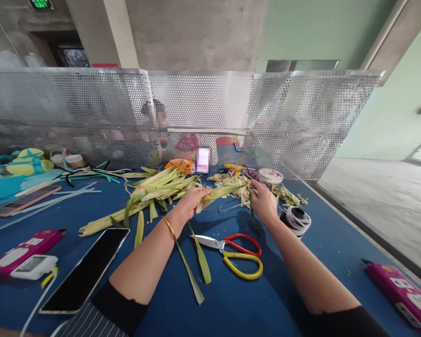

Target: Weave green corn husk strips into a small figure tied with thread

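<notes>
- Pale green, flat strip of dried plant husk (226,191), centre of the frame, above the blue tabletop (238,306): probably light, pliant and apt to split lengthwise; best held near its ends.
- Left hand (193,199): thumb and fingers closed, pinching the strip's left end.
- Right hand (264,201): fingertips drawn together on its right end.

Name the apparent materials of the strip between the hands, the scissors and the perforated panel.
Strip: plant leaf, probably corn husk; matte, pale green.
Scissors: shiny grey metal blades; smooth red and yellow handles, plastic or coated metal.
Perforated panel: likely sheet metal, silvery with punched holes.
</notes>
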{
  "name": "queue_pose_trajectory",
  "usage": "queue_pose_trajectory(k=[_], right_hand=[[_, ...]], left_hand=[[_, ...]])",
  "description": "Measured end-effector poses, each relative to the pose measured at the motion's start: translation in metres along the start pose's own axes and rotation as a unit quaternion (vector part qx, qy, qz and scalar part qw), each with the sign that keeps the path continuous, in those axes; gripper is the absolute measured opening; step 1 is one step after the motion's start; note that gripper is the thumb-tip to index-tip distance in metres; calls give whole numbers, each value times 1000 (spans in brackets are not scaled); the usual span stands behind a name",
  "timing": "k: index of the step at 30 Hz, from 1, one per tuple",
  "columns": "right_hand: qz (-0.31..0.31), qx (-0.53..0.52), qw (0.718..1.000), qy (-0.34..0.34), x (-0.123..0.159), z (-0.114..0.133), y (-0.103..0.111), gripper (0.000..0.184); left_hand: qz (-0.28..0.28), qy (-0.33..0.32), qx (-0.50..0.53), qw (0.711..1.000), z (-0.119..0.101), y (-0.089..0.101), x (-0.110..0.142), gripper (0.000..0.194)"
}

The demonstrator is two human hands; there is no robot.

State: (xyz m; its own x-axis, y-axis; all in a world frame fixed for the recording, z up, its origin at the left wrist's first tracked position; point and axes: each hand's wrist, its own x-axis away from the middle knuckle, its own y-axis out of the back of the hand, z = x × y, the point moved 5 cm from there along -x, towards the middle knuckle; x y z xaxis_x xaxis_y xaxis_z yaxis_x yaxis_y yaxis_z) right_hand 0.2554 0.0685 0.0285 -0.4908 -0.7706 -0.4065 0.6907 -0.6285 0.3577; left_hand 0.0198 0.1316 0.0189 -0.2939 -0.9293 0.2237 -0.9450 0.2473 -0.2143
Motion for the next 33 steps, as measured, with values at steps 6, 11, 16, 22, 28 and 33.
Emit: queue_pose_trajectory(k=[6, 11, 16, 22, 28, 33], right_hand=[[127, -62, 990, -5, 18, 14, -29, 29], [206, -142, 968, -15, 42, 20, -67, 35], [210, -147, 967, -9, 41, 18, -68, 36], [181, -11, 982, 48, 32, 23, -45, 15], [156, 255, 910, 286, 48, 47, -47, 22], [236, -108, 964, 46, 47, 38, -59, 22]], left_hand=[[26, 75, 75, 994, 18, -23, 5, 11], [18, 91, 115, 989, 29, -30, 8, 10], [-23, 80, 124, 989, 30, -26, 9, 7], [-16, 58, 122, 991, 25, -25, 7, 4], [1, 36, 94, 995, 25, -25, 7, 15], [14, -12, 81, 997, 23, -26, 2, 15]])
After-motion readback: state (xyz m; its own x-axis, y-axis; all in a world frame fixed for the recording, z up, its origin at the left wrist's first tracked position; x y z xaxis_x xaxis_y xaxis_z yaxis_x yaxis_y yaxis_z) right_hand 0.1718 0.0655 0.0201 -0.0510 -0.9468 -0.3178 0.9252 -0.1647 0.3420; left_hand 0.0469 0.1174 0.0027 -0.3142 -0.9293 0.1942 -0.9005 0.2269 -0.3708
